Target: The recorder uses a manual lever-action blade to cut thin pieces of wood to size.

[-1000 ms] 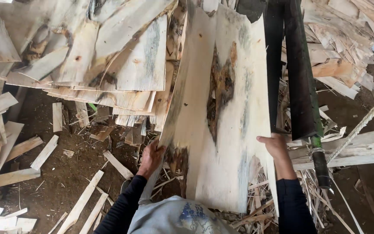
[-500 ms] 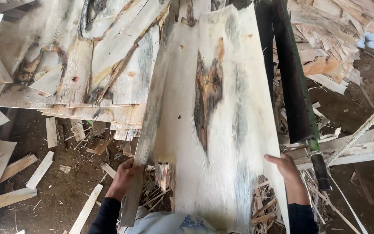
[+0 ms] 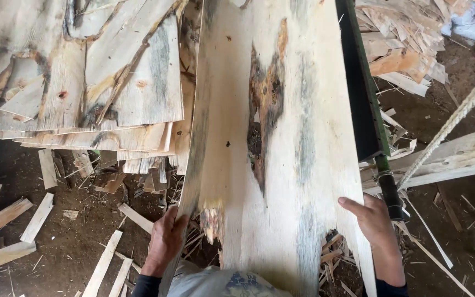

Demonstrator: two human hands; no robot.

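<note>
Step in hand, judged: handling one long pale wood veneer sheet w/ a dark brown knot streak down its middle. Sheet runs from top of view to the person's body, tilted, its near end at waist level between both hands. Ragged holes show at the near end, left and right.

Left hand: fingers curled together round the sheet's left edge, gripping it; thumb side hidden under the veneer. Right hand: palm against the right edge, fingers pressed together along it, thumb pointing inward over the face.

Next move calls for, as a judgement: even pull on both edges, since thin veneer w/ holes may split along the grain; keep right hand apart from the dark green machine bar just beside the sheet.

Count:
- Hands on sheet: 2.
- Sheets held: 1.
- Stack of pale veneer sheets to the left: several layers, exact no. cannot be told.
- Twisted pale rope: 1, running diagonally at right.
- Loose wood offcut strips on the dirt floor: many, scattered.
</note>
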